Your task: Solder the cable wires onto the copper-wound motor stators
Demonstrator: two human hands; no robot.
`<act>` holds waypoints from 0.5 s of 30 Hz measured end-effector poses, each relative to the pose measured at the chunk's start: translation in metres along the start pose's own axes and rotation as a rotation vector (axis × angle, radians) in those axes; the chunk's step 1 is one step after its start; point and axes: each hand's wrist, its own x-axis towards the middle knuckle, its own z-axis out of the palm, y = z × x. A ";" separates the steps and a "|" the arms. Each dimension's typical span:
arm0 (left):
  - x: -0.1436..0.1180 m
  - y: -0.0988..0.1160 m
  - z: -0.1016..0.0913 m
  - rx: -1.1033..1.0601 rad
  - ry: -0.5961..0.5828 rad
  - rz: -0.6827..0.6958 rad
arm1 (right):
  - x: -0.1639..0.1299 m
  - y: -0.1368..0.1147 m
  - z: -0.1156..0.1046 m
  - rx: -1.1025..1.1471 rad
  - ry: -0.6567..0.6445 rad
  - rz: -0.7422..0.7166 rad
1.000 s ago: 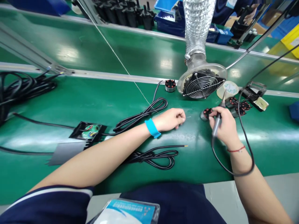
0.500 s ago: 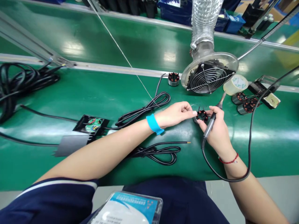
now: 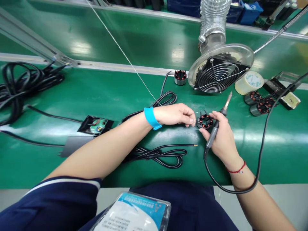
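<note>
My right hand [image 3: 222, 139] is wrapped around a soldering iron [image 3: 213, 134], its metal tip pointing up and away. The thumb and fingertips of this hand also touch a small motor stator [image 3: 205, 122] with copper windings, open side up. My left hand [image 3: 183, 115], wearing a blue wrist strap [image 3: 152, 118], is closed in a pinch just left of the stator. A thin solder wire [image 3: 130, 62] slopes down from above to this hand, and a fine end shows beyond its fingers. The fingers hide the pinched part.
A fume extractor fan [image 3: 218, 73] hangs behind the hands. More stators [image 3: 261, 107] lie right, by a tape roll [image 3: 249, 82] and a sponge holder [image 3: 290, 100]; another stator [image 3: 180, 77] stands at the back. Coiled black cables [image 3: 166, 157] and an open circuit-board case [image 3: 96, 125] lie left.
My left hand has drawn back left, off the stator. The stator now shows more fully beside my right fingertips. My right hand keeps the soldering iron; the view has shifted slightly.
</note>
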 end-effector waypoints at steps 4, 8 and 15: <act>-0.001 -0.002 0.003 -0.082 -0.040 0.042 | 0.000 -0.003 0.004 -0.022 -0.023 -0.031; 0.000 -0.001 0.007 -0.124 0.054 -0.039 | 0.000 -0.004 0.002 0.001 -0.026 -0.068; 0.002 0.004 0.010 -0.071 0.324 -0.044 | 0.001 -0.002 -0.003 -0.025 -0.058 -0.086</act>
